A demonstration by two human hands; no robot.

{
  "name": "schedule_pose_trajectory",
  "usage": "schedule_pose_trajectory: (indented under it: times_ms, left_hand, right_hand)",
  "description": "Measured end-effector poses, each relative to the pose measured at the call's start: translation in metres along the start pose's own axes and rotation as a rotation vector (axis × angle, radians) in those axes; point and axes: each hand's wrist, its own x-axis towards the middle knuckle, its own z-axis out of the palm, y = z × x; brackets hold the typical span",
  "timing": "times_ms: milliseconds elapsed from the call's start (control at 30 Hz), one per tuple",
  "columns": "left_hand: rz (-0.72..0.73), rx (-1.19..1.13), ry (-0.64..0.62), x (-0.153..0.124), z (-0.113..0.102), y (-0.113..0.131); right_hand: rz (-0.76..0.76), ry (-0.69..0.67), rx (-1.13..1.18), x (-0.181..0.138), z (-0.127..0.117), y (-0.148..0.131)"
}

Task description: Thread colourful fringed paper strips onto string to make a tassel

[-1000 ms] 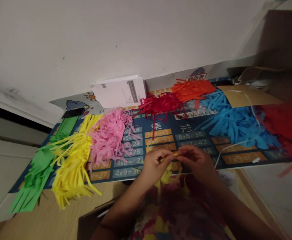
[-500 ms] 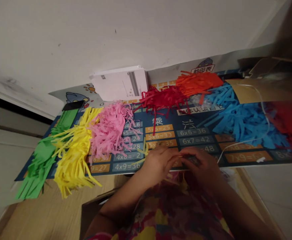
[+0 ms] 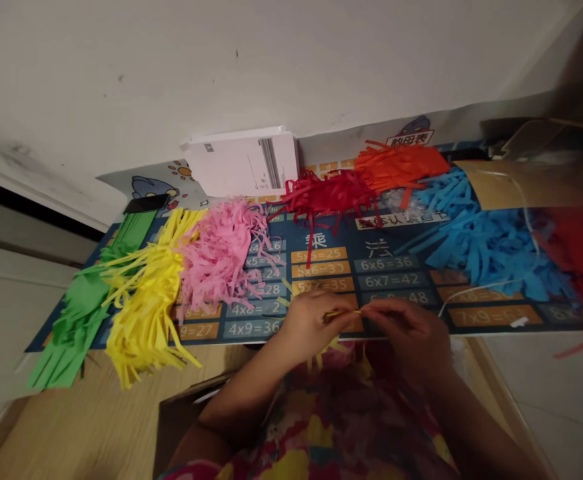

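Note:
My left hand (image 3: 311, 327) is closed in a pinch at the front edge of the table. Between its fingers is a yellow paper tassel (image 3: 331, 347), whose strips hang below the hand and poke out on its far left side. My right hand (image 3: 414, 333) pinches the thin end of the same tassel, fingertips almost touching those of the left hand. Most of the tassel is hidden by the fingers. A pink fringed paper bundle (image 3: 226, 260) lies to the left of my hands, and a blue fringed one (image 3: 496, 247) to the right.
Yellow (image 3: 151, 313) and green (image 3: 81, 313) fringed bundles overhang the left table edge. Dark red (image 3: 328, 197) and orange (image 3: 401, 165) bundles lie at the back, beside a white box (image 3: 244, 163). A white cord (image 3: 471, 287) runs near the right hand. A printed times-table sheet (image 3: 391, 280) covers the table.
My fingertips have drawn into a tighter pinch, and the yellow end between them now shows. Yellow strips now hang more visibly under my left hand. The bundles have stayed in place.

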Motion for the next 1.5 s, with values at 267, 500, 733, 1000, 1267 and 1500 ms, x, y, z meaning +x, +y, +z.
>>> schedule_pose_trajectory:
  times_ms: [267, 500, 733, 1000, 1267, 1500]
  left_hand:
    - [-0.040, 0.008, 0.004, -0.004, -0.001, 0.001]
    - [-0.033, 0.086, 0.004, -0.006, 0.000, 0.000]
    - [0.030, 0.050, 0.034, -0.005, 0.001, 0.000]
    - [0.206, 0.087, 0.118, -0.002, 0.004, -0.002]
    - [0.316, 0.061, 0.125, 0.000, 0.005, -0.008]
    - [0.209, 0.022, 0.040, 0.005, 0.008, -0.007]
  right_hand:
    - [-0.146, -0.131, -0.038, 0.005, 0.004, 0.000]
    - [-0.205, -0.093, -0.105, 0.004, 0.007, 0.003]
    - [-0.197, -0.083, -0.076, 0.004, 0.005, 0.008]
    - [-0.279, 0.018, -0.177, 0.003, -0.001, 0.003]
    - [-0.324, 0.015, -0.215, 0.004, -0.002, 0.002]
    - [-0.256, 0.030, -0.170, 0.003, 0.002, 0.001]
